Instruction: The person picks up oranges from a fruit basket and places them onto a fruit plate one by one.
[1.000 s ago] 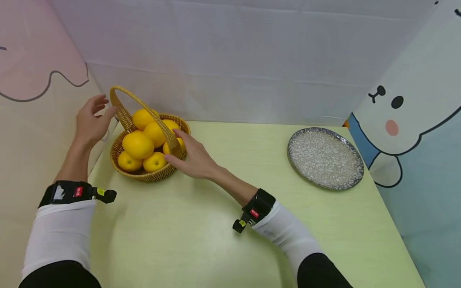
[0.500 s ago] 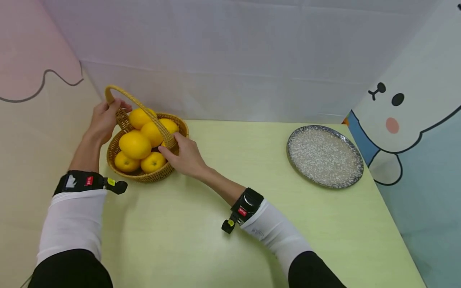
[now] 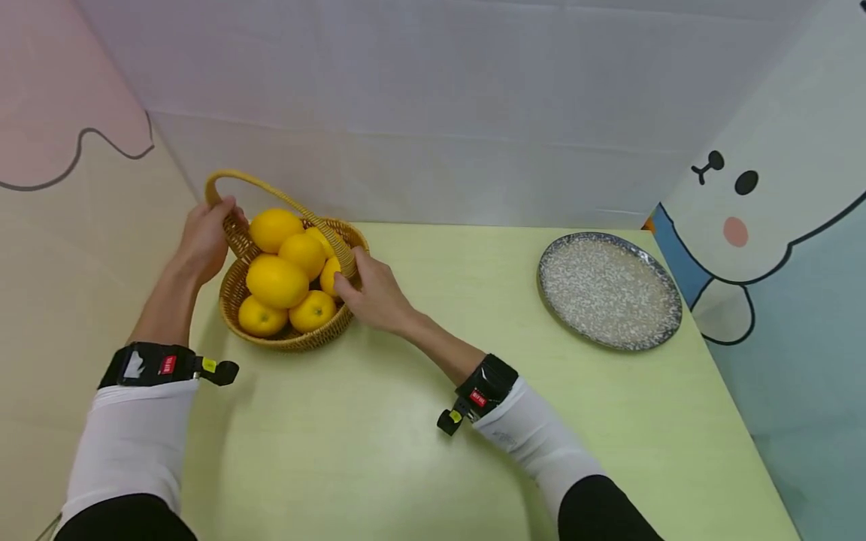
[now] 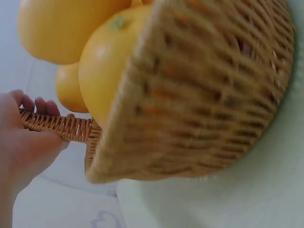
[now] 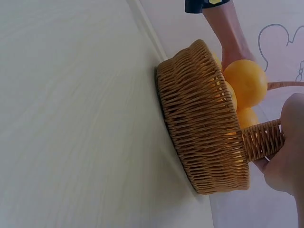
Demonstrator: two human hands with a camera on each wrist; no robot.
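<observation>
Okay, basket (image 3: 307, 340) of lemons (image 3: 277, 282) sits near the back left corner of the counter (image 3: 379, 451); left hand (image 3: 205, 239) and right hand (image 3: 380, 293) curl round opposite ends of its handle (image 3: 271, 188). Grip looks done, lift not: base seems down. Plate (image 3: 612, 293) untouched, back right corner.

No text could be read: lettering on the red labels (image 3: 168, 365) of the left strap (image 3: 151, 367), lower left, and right strap (image 3: 492, 380), lower centre, was too small; print on the right sleeve (image 3: 541, 436) was too faint.
</observation>
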